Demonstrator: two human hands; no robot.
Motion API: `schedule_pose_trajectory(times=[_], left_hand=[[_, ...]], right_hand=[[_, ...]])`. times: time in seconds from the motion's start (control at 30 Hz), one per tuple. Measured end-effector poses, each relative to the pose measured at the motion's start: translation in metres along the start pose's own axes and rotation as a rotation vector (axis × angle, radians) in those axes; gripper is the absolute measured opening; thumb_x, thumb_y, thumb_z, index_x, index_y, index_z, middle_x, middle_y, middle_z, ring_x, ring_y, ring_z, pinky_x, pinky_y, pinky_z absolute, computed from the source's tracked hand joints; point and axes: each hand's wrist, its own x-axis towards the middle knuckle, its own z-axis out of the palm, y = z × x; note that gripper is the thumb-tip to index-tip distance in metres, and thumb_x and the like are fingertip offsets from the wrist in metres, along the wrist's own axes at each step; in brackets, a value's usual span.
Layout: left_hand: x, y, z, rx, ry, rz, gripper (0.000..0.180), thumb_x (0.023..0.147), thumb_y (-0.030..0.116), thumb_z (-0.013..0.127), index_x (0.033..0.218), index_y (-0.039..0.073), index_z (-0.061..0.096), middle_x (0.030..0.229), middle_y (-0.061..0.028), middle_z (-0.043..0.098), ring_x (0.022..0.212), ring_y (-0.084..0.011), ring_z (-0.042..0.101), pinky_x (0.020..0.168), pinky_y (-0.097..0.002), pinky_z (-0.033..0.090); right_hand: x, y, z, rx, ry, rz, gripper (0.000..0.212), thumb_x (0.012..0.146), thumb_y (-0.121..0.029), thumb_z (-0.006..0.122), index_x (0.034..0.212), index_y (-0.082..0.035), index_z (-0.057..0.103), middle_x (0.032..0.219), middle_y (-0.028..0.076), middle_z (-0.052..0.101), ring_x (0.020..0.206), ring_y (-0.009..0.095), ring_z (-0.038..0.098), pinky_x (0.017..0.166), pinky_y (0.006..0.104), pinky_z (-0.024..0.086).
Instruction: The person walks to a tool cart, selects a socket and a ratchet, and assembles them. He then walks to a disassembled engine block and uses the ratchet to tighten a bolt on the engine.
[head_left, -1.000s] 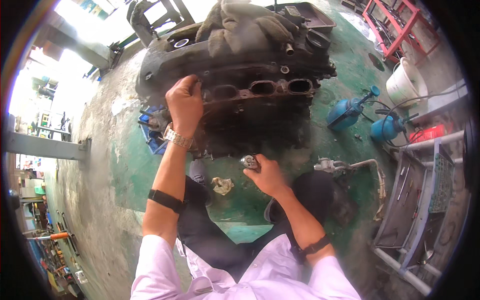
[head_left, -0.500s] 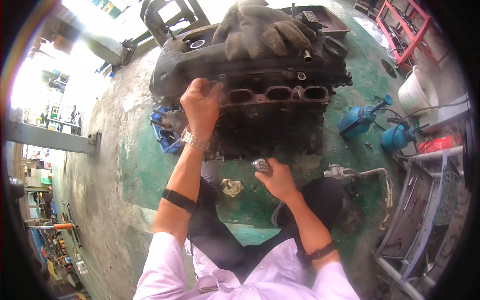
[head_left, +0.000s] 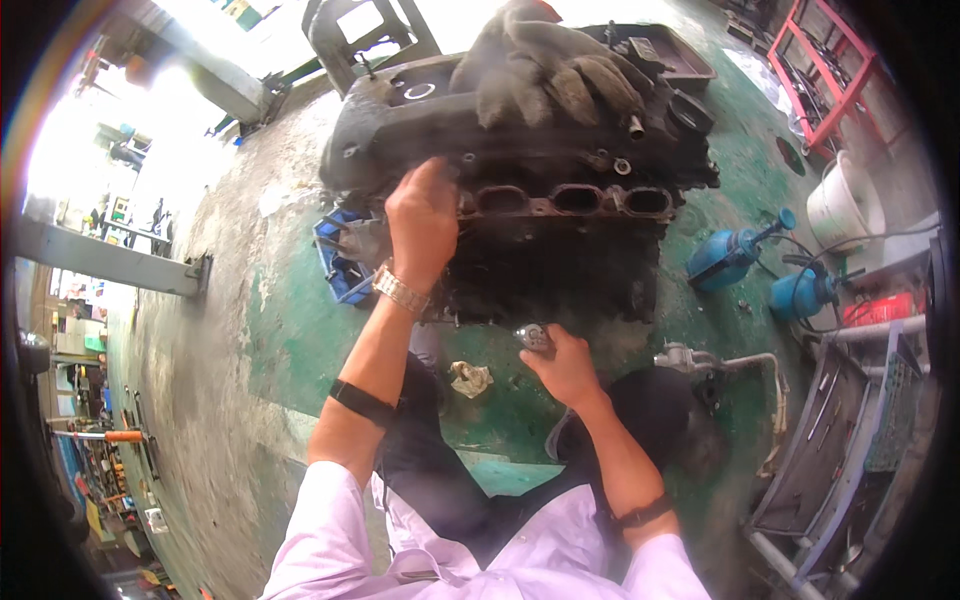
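A dark, greasy engine [head_left: 560, 262] stands on the floor before me, three oval ports facing my way. My left hand [head_left: 424, 215] is closed at the engine's left side, beside the leftmost port. Its fingertips are bent together against the engine, and whatever they may hold is hidden. Lower down, my right hand [head_left: 566, 366] is wrapped round a ratchet wrench [head_left: 533, 337], whose round chrome head pokes out to the left. The wrench is just below the engine's near edge, apart from it.
Dirty work gloves [head_left: 550, 75] lie on top of the engine. A blue basket [head_left: 340, 258] is at its left, a crumpled rag [head_left: 470, 379] near my feet. Rightward are blue spray bottles [head_left: 724, 256], a white bucket [head_left: 842, 200], a metal pipe part [head_left: 690, 356] and a tool cart [head_left: 835, 430].
The whole view has shifted slightly, so the engine appears farther right. My left hand has turned a little at the same spot. My right hand still grips the ratchet wrench.
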Motion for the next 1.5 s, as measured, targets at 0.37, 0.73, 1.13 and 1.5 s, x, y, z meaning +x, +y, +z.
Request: schedule_pose_trajectory(times=[0.37, 0.73, 1.13, 1.5], left_hand=[[-0.042, -0.044, -0.037, -0.321, -0.065, -0.358, 0.009, 0.085, 0.005, 0.065, 0.089, -0.002, 0.064, 0.068, -0.0021, 0.062, 0.061, -0.0045, 0.053, 0.054, -0.0208, 0.043], [-0.103, -0.045, -0.030, -0.563, -0.779, -0.708, 0.031, 0.086, 0.024, 0.065, 0.094, -0.005, 0.060, 0.072, -0.0087, 0.060, 0.058, -0.0117, 0.054, 0.055, -0.0285, 0.047], [-0.115, -0.028, -0.031, -0.390, -0.971, -0.416, 0.054, 0.082, 0.037, 0.066, 0.107, -0.008, 0.052, 0.093, -0.0284, 0.062, 0.088, -0.0421, 0.061, 0.074, -0.0444, 0.049], [-0.089, -0.029, -0.052, -0.730, -0.700, -0.620, 0.060, 0.080, 0.026, 0.068, 0.122, -0.010, 0.044, 0.091, -0.0293, 0.063, 0.086, -0.0353, 0.065, 0.073, -0.0387, 0.051]], right_hand=[[0.000, 0.003, 0.004, -0.031, -0.044, 0.045, 0.030, 0.075, -0.018, 0.072, 0.095, 0.001, 0.059, 0.083, 0.017, 0.067, 0.076, 0.028, 0.066, 0.068, 0.0353, 0.049], [-0.002, 0.022, 0.021, 0.066, -0.039, 0.047, 0.034, 0.073, -0.016, 0.074, 0.096, 0.003, 0.058, 0.086, 0.015, 0.065, 0.081, 0.020, 0.063, 0.073, 0.0321, 0.047], [0.005, -0.061, 0.031, 0.369, -0.060, 0.179, 0.048, 0.082, 0.007, 0.060, 0.127, 0.004, 0.042, 0.115, 0.010, 0.056, 0.104, 0.016, 0.055, 0.091, 0.0289, 0.045], [0.021, -0.110, 0.046, 0.182, -0.136, 0.009, 0.067, 0.081, 0.011, 0.058, 0.139, 0.005, 0.024, 0.120, 0.014, 0.053, 0.109, 0.020, 0.055, 0.092, 0.0312, 0.046]])
